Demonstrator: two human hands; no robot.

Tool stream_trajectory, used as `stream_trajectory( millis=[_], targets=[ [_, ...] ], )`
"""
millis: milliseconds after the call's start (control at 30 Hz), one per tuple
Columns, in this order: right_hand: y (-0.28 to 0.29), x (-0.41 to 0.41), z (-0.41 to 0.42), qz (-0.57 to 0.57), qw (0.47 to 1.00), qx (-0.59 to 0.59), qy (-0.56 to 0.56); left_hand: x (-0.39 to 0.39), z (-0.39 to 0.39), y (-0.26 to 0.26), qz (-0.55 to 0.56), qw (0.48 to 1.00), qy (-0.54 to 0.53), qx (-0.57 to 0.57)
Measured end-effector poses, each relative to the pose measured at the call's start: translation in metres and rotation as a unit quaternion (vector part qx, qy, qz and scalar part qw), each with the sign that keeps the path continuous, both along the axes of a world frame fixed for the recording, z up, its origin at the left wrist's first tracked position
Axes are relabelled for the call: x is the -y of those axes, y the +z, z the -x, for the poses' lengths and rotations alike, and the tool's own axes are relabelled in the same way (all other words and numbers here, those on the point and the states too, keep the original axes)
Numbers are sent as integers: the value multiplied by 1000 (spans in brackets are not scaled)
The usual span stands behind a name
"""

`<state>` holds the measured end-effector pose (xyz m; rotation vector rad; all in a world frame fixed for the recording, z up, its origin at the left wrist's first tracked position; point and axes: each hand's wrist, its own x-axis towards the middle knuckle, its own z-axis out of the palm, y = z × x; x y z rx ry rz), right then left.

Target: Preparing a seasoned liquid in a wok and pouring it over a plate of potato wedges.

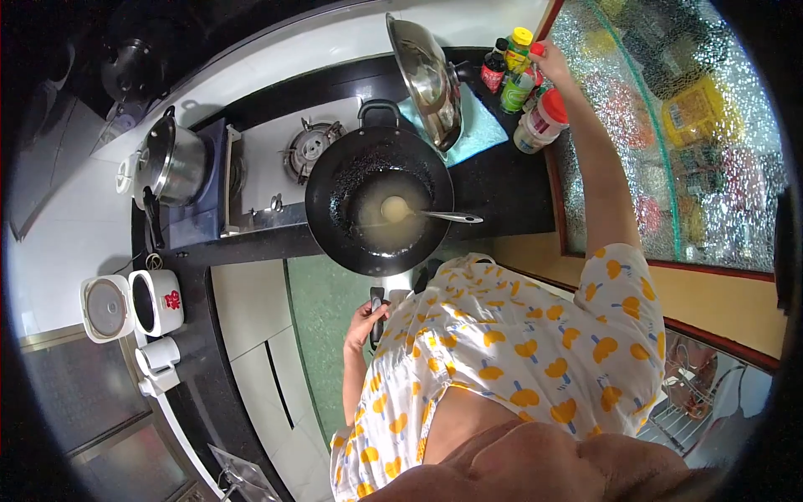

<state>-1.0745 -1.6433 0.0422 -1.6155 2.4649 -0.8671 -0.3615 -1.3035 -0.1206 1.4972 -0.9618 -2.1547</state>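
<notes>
A black wok (339,241) stands partly over the stove and the counter's front edge. Cloudy liquid (376,235) pools in its bottom. In that liquid lies the bowl of a ladle (455,217), whose metal handle rests over the wok's right rim. My left hand (362,324) grips the wok's long black handle (377,301) on the near side. Far to the right, my right hand (553,64) has its fingers on the red cap (537,49) of a bottle among several seasoning bottles. Other containers partly hide that bottle's body.
A large metal lid (426,75) stands tilted on a light-blue cloth (480,128). Red-lidded jars (543,119) stand below my right forearm. Left of the gas burner (312,148) are a pressure cooker (182,163) and an open rice cooker (164,301). Textured glass (627,157) borders the right side.
</notes>
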Motion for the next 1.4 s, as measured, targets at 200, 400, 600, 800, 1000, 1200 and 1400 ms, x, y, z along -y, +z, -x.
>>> stream_trajectory(
  millis=[200,400,600,800,1000,1200,1400],
  targets=[
    [-5,-6,0,2,1000,-14,-10,-1,9,17,-36,998,22,-48],
    [-9,-7,6,10,1000,-5,-20,-3,11,13,-80,991,43,-98],
    [-9,-2,21,-33,998,-56,8,3,20,17,-101,990,49,-90],
    [8,-30,-16,5,989,-147,-20,-3,29,16,-54,996,58,-38],
    [46,-142,-147,239,961,19,135,4,30,34,3,999,35,23],
    [-59,-254,-252,-5,972,9,234,-3,6,25,30,999,13,-4],
    [-77,-322,-368,-233,874,427,-14,-19,-45,42,53,998,-32,32]
  ],
)
